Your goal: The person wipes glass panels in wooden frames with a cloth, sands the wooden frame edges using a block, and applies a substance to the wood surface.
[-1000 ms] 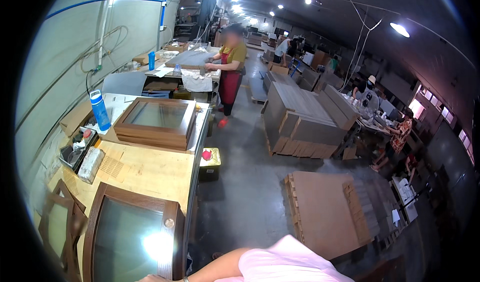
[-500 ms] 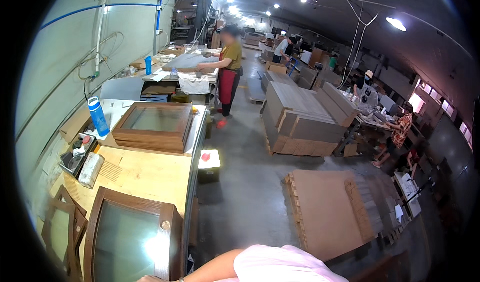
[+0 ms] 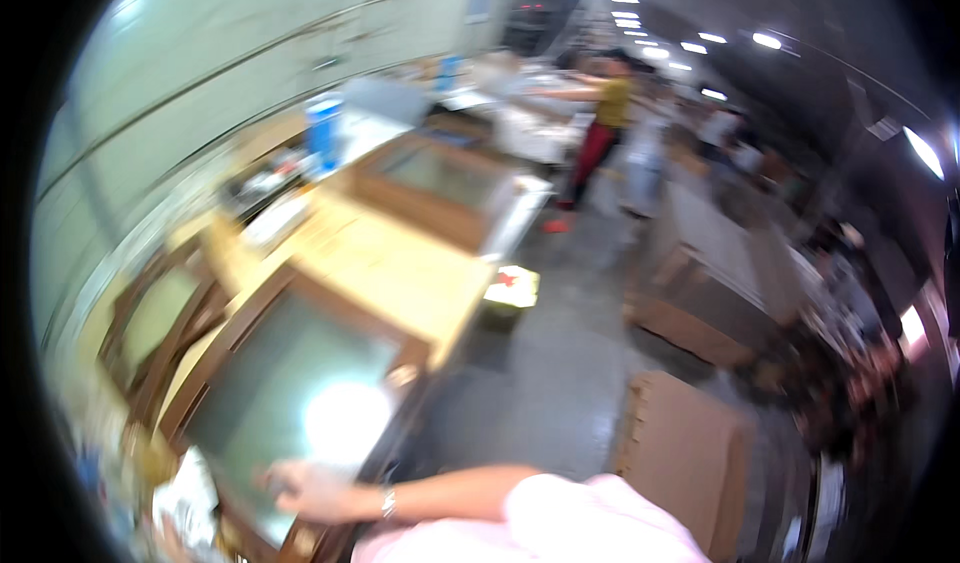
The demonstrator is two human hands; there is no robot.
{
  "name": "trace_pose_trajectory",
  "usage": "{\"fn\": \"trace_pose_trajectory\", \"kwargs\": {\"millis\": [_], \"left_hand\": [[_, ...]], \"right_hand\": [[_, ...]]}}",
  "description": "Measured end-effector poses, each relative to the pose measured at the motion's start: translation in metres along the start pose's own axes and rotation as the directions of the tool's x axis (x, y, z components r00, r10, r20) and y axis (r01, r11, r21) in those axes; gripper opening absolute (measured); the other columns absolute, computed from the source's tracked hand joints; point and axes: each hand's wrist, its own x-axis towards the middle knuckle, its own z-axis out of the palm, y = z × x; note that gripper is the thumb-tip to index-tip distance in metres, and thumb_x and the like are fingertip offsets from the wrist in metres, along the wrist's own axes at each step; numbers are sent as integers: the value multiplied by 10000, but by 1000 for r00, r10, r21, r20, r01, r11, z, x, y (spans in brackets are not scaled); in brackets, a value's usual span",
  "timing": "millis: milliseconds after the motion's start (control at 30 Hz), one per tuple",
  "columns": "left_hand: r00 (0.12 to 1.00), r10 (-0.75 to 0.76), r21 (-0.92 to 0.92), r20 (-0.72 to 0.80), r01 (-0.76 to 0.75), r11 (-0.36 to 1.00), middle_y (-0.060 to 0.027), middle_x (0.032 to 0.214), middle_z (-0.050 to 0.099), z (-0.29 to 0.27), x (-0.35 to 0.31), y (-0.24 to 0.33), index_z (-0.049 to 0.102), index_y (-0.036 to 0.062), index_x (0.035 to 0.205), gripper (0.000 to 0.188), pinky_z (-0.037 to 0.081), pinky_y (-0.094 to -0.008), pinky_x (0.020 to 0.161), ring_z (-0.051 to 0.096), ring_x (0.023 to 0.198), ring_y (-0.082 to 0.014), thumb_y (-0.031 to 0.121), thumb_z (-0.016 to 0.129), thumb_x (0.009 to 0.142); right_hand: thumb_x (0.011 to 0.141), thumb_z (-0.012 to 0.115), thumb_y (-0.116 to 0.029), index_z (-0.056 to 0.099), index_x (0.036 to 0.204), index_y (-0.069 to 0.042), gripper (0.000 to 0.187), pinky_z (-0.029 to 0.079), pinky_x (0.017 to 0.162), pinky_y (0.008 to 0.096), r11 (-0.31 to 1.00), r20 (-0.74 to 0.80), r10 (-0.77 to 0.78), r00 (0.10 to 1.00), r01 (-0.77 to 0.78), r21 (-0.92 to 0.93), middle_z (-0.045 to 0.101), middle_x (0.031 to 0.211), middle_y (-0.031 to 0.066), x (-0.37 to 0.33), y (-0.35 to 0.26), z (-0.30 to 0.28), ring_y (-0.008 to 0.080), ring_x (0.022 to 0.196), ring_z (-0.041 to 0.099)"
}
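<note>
A brown-framed glass door panel (image 3: 265, 388) lies on the near end of the workbench, with a bright lamp reflection in its glass. My right hand (image 3: 312, 491) is over the near part of this glass, by the right-hand frame edge. Motion smears its fingers, and I see nothing held in it. A white crumpled thing, perhaps a cloth (image 3: 187, 501), is at the panel's near left corner. Just below it, a blurred skin-coloured shape looks like my left hand (image 3: 174, 539); its fingers cannot be made out, nor whether it grips the white thing.
More brown frames (image 3: 150, 323) lean at the bench's left. Farther along are a stack of glass panels (image 3: 440, 188), a blue bottle (image 3: 323, 135) and a tray of small items (image 3: 262, 183). A co-worker (image 3: 605, 113) stands beyond. Cardboard-covered stock (image 3: 685, 453) is on the right.
The view has swung left and blurred, so the scene sits further right. My right hand has come further into view over the glass. The white thing now shows at the lower left.
</note>
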Motion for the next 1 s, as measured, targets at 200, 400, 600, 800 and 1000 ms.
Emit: {"fn": "trace_pose_trajectory", "kwargs": {"millis": [200,400,600,800,1000], "left_hand": [[860,343,153,378,-424,893,-113,1314,599,61,-50,12,612,-5,1261,460,455,-373,1032,576,1187,-213,137,703,833],[790,582,688,192,-531,494,-185,1041,544,102,12,-10,544,6,1032,346,452,-442,879,567,991,-387,181,726,793],[839,542,779,51,-373,504,-183,1126,696,102,101,11,630,85,1197,456,479,-468,912,655,1059,-373,368,708,848],[849,527,772,37,-359,524,-187,918,733,102,64,-19,712,20,1067,460,522,-452,796,690,829,-312,444,696,888],[904,401,901,150,-292,320,-214,1051,719,79,129,-17,673,16,1153,434,507,-466,817,679,951,-369,395,609,952]], "right_hand": [[844,671,-249,666,1089,-44,319,562,716,451,992,-73,-51,996,42,-119,702,927,223,-9,9,-9,392,815,696],[851,670,-225,629,986,-20,248,529,682,420,976,95,67,993,-45,-214,651,875,201,-8,-14,-6,344,757,657],[843,677,-219,651,1031,-37,263,532,633,409,981,19,-30,999,33,-193,677,835,184,-5,-18,-5,326,683,669],[841,642,-219,631,1076,-39,297,533,738,446,998,-12,25,1000,-26,-56,675,880,229,-5,-13,-10,390,801,671],[811,651,-238,580,976,-1,297,506,717,504,997,-85,-54,995,48,-66,642,801,245,0,10,9,449,773,630]]}}
